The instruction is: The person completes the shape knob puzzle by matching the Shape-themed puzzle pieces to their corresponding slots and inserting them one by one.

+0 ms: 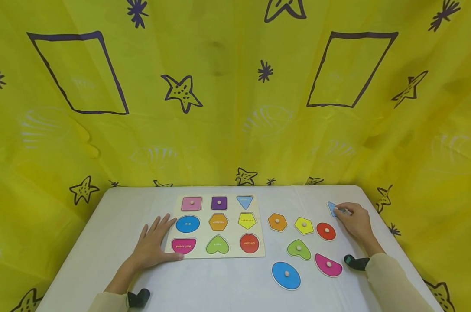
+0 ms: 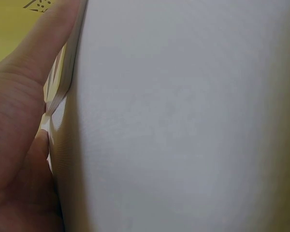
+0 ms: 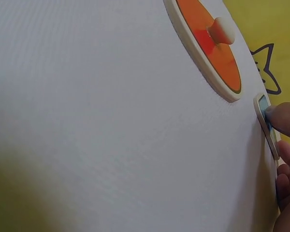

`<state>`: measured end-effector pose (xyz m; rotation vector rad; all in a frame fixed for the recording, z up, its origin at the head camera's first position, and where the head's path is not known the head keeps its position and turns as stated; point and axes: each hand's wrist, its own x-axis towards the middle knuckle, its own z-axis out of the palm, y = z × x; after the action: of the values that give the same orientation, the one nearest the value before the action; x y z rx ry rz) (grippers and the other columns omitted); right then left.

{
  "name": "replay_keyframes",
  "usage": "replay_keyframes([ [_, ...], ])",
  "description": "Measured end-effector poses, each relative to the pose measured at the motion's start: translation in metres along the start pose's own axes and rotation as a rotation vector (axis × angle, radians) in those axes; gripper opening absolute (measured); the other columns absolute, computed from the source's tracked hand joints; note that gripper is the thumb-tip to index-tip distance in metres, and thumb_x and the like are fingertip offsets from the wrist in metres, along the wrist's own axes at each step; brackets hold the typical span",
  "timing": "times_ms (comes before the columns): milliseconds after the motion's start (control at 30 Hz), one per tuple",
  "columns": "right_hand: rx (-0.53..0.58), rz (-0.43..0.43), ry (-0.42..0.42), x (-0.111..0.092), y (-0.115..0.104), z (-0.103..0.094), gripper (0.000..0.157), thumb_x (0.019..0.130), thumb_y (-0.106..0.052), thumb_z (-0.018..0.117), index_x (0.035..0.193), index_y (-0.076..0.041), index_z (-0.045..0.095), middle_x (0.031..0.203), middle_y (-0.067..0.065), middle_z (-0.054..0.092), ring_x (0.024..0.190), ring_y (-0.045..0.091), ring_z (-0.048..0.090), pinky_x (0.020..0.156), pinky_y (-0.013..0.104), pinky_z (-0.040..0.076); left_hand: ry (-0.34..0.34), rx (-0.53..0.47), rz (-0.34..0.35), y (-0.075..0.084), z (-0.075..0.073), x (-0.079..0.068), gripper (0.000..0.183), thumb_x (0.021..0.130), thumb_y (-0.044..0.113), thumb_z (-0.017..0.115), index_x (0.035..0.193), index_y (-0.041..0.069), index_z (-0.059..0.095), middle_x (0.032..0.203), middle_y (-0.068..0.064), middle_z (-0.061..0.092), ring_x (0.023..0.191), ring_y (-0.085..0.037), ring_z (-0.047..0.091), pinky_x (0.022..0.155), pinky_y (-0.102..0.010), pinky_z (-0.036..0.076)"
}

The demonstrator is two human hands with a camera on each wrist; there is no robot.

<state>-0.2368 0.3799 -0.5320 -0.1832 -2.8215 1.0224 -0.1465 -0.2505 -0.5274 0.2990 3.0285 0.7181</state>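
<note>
Thumb and fingers of your right hand (image 1: 356, 223) pinch the small blue triangle (image 1: 331, 209), over at the far right of the white table (image 1: 219, 286). I can't tell if the triangle is up off the table or touching it. Your left hand (image 1: 151, 247) is spread out and grips nothing; it rests against the wooden board (image 1: 234, 247), with its thumb at the near left corner and its pointer finger at the left side, by the blue oval picture. In the board's back row, the light pink rectangle (image 1: 197, 203) and the purple square (image 1: 223, 206) sit with their knobs up, next to the triangle picture (image 1: 245, 201). Between the board and your right hand lie the orange hexagon (image 1: 273, 225), yellow pentagon (image 1: 300, 229) and red circle (image 1: 329, 236). Closer to you are the green heart (image 1: 304, 255), dark pink half circle (image 1: 323, 265) and blue oval piece (image 1: 280, 277). Behind the table hangs a yellow curtain (image 1: 227, 130) with starfish on it.
</note>
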Motion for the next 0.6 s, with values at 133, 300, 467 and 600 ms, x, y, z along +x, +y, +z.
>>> replay_keyframes([
  [133,-0.010,-0.006,-0.015,0.002,-0.002,-0.001,0.032,0.103,-0.020,0.062,0.123,0.005,0.068,0.137,0.034,0.051,0.126,0.056,0.046,0.104,0.071,0.040,0.002,-0.006,0.003,0.001,-0.001,0.000,0.116,0.066,0.068,0.085,0.157,0.011,0.041,0.164,-0.022,0.031,0.152,-0.049,0.016,0.118,-0.074,0.005],
  [300,-0.021,-0.042,-0.028,0.006,-0.009,-0.005,0.031,0.103,-0.020,0.062,0.120,0.004,0.069,0.136,0.034,0.051,0.122,0.055,0.047,0.103,0.071,0.040,0.002,0.001,0.001,0.001,-0.001,0.000,0.115,0.066,0.067,0.085,0.157,0.011,0.042,0.164,-0.022,0.032,0.152,-0.049,0.017,0.118,-0.074,0.006],
  [467,0.001,-0.031,-0.055,0.011,-0.021,-0.008,0.032,0.104,-0.025,0.062,0.121,0.001,0.069,0.141,0.034,0.047,0.125,0.055,0.045,0.103,0.072,0.039,0.002,0.002,0.000,0.000,0.000,0.000,0.115,0.066,0.066,0.085,0.157,0.012,0.042,0.164,-0.022,0.032,0.152,-0.049,0.017,0.117,-0.074,0.006],
  [600,0.008,-0.029,-0.065,0.014,-0.033,-0.008,0.031,0.103,-0.026,0.063,0.121,-0.001,0.070,0.143,0.031,0.047,0.127,0.054,0.044,0.102,0.071,0.040,-0.006,0.007,-0.006,0.000,0.000,0.000,0.115,0.066,0.067,0.085,0.158,0.012,0.041,0.164,-0.021,0.031,0.152,-0.048,0.016,0.118,-0.074,0.006],
])
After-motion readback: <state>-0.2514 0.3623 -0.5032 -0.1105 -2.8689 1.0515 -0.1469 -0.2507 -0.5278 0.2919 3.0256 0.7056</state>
